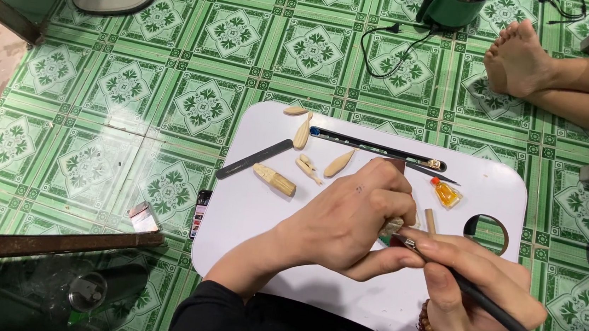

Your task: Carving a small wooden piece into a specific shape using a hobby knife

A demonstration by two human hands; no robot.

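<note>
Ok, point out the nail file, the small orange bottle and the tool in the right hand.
nail file (255,158), head view, middle of its dark strip.
small orange bottle (446,194), head view, its body.
tool (508,320), head view, black handle below the right hand (479,288).

Bare white table (247,218) left of carvings (273,179)
</note>
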